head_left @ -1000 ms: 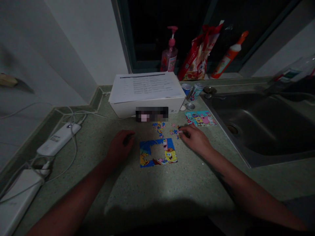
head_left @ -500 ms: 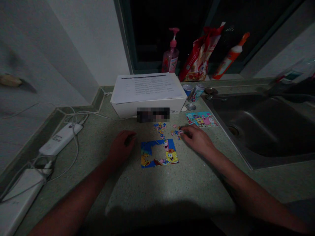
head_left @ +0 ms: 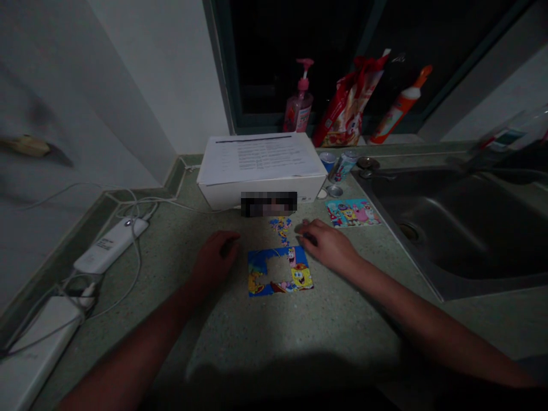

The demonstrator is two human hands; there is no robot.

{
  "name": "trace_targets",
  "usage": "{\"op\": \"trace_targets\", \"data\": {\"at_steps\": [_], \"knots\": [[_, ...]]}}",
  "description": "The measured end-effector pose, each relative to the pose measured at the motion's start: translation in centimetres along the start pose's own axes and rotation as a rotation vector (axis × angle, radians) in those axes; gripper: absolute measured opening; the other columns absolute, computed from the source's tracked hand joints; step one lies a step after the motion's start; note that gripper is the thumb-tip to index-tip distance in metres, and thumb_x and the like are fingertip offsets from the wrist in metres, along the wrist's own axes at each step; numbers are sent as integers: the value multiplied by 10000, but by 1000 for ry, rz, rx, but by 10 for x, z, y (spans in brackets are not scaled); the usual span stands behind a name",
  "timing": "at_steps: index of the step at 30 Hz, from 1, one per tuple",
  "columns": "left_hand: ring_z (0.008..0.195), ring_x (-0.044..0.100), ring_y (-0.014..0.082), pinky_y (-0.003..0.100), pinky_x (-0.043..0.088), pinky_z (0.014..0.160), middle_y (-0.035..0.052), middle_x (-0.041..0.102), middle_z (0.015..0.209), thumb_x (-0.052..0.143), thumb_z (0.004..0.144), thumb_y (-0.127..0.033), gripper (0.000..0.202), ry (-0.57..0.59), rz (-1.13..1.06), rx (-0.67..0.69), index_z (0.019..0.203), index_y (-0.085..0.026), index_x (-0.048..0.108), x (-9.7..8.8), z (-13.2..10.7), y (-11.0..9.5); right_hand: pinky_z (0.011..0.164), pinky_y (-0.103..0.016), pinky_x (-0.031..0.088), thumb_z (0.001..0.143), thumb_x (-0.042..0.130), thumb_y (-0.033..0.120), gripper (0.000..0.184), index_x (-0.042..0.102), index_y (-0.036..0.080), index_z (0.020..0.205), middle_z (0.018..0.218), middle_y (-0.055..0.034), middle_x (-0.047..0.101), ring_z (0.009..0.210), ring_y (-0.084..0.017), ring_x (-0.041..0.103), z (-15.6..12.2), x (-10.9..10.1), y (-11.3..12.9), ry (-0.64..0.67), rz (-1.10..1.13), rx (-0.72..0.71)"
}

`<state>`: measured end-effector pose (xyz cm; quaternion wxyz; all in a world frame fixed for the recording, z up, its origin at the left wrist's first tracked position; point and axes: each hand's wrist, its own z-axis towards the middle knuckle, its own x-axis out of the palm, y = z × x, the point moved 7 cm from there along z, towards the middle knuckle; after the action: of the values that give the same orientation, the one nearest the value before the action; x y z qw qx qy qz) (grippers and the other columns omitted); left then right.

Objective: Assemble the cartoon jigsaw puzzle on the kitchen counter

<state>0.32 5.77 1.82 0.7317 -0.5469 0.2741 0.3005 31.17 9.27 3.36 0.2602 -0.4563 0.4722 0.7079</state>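
Head view: puzzle (head_left: 302,277) just beside right fingers (head_left: 311,229).

Left hand (head_left: 215,257): bare, rounded in outline
Right hand (head_left: 331,245): bare, slim-fingered
Left forearm (head_left: 143,337): bare, long, narrowing toward the hand
Right forearm (head_left: 415,305): bare, long, likewise narrowing

The puzzle (head_left: 301,276) is mostly blue and yellow, cartoon-patterned.

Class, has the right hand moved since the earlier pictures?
Yes: judged against the fixed sink, the right hand has shifted left, nearer the unfinished puzzle.
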Motion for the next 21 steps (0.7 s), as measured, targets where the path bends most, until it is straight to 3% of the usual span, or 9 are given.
{"op": "trace_targets", "data": {"at_steps": [10, 16, 21], "knots": [[1029, 744, 279, 459, 624, 970, 100, 777, 1114, 577, 979, -358, 275, 4, -5, 0, 1139, -223, 755, 2, 1, 2, 856, -393, 589, 1067, 571, 323, 265, 791, 258, 1199, 1182, -99, 767, 1043, -275, 767, -15, -1, -12, -34, -21, 27], [1021, 744, 288, 481, 625, 971, 103, 782, 1112, 576, 978, -362, 258, 2, -4, -2, 1119, -232, 749, 2, 2, 1, 783, -374, 559, 1032, 652, 299, 301, 781, 244, 1298, 1086, -101, 769, 929, -262, 757, 11, -2, 2, 53, 8, 9], [1028, 747, 285, 483, 621, 980, 104, 783, 1097, 576, 977, -346, 251, 6, -16, 7, 1119, -228, 746, 2, 1, 1, 739, -365, 528, 982, 678, 283, 319, 807, 263, 1274, 1067, -101, 790, 890, -254, 747, 35, 10, 11, 87, 7, -15]]}}
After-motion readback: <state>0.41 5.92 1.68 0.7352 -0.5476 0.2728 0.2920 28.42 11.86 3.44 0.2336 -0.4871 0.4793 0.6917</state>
